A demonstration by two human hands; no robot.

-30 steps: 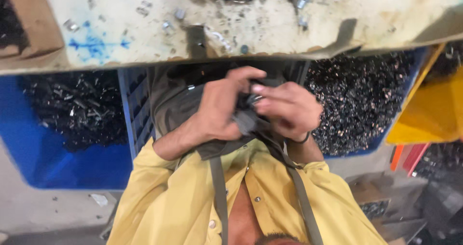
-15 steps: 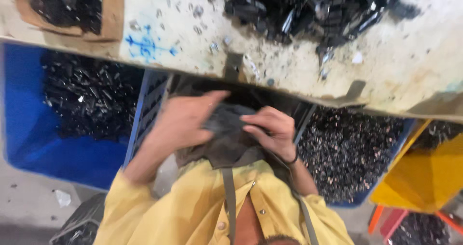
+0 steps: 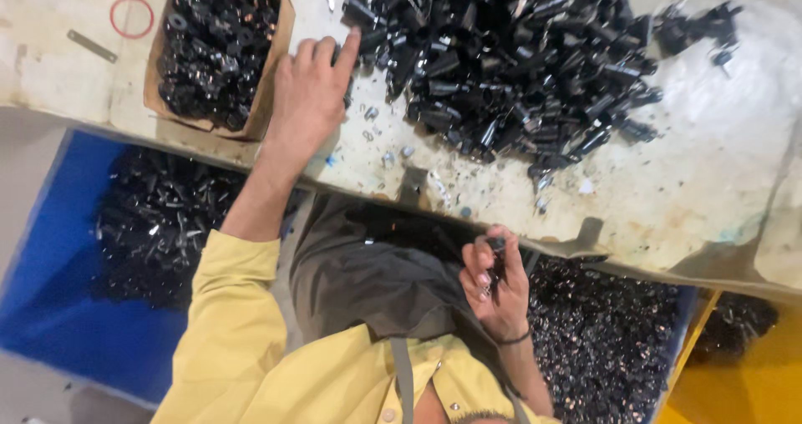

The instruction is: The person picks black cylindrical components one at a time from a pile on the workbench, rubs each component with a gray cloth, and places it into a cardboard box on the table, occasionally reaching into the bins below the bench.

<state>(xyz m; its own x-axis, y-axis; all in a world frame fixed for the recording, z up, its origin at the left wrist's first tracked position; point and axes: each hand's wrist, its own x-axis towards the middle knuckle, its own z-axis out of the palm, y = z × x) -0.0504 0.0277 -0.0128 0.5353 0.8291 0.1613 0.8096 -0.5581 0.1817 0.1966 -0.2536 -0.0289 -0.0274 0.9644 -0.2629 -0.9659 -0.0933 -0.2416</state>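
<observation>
My left hand (image 3: 310,90) reaches out over the worn white table (image 3: 735,182), its index finger touching the near edge of a big heap of small black tubular parts (image 3: 510,48). It holds nothing that I can see. My right hand (image 3: 494,284) stays low near my chest, below the table edge, fingers closed around a small black part (image 3: 496,261). A grey apron (image 3: 368,274) covers my lap under a yellow shirt.
A shallow cardboard box (image 3: 271,65) full of black parts sits left of my left hand. Under the table stand a blue bin (image 3: 58,248) of black parts at left, another blue bin (image 3: 610,349) at right and a yellow bin (image 3: 743,382).
Both hands were together at my lap. My left hand has since stretched up to the heap on the table, while the right stays low with a part. The view has swung up over the tabletop.
</observation>
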